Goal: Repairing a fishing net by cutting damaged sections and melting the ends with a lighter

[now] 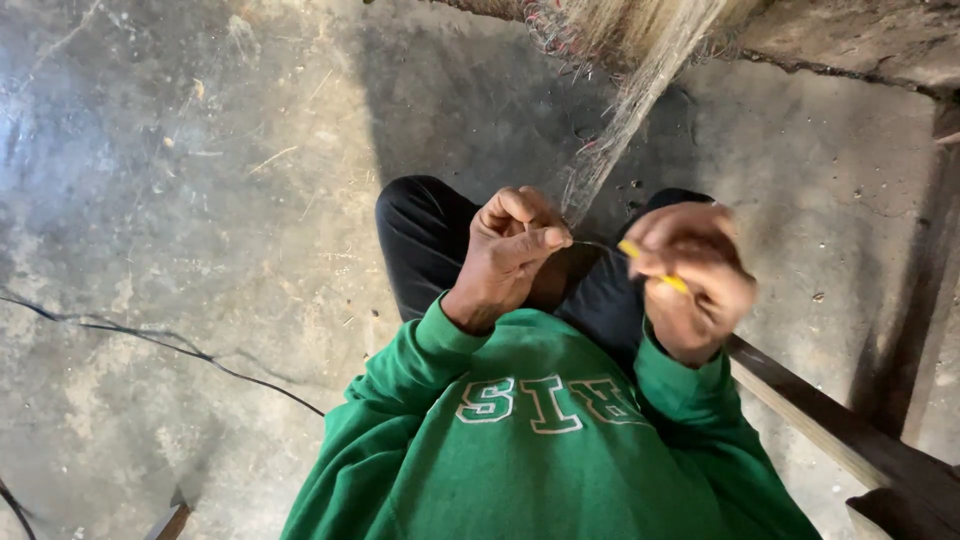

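Note:
My left hand [512,250] is closed, thumb pressed to fingers, pinching the lower end of a thin bundle of pale straw-like fibres [628,105]. The bundle runs up and to the right to a thicker mass of fibres at the top edge. My right hand [693,277], blurred, is closed around a slim yellow tool [652,268] whose tip points toward my left hand. Both hands are held close together above my knees in dark trousers [425,235]. I wear a green sweatshirt [540,440] with white lettering.
The floor [180,200] is worn grey concrete with scattered straw bits. A thin black cable [170,345] crosses it at the lower left. A dark wooden beam [830,420] slants along the right, beside a wooden post [935,300].

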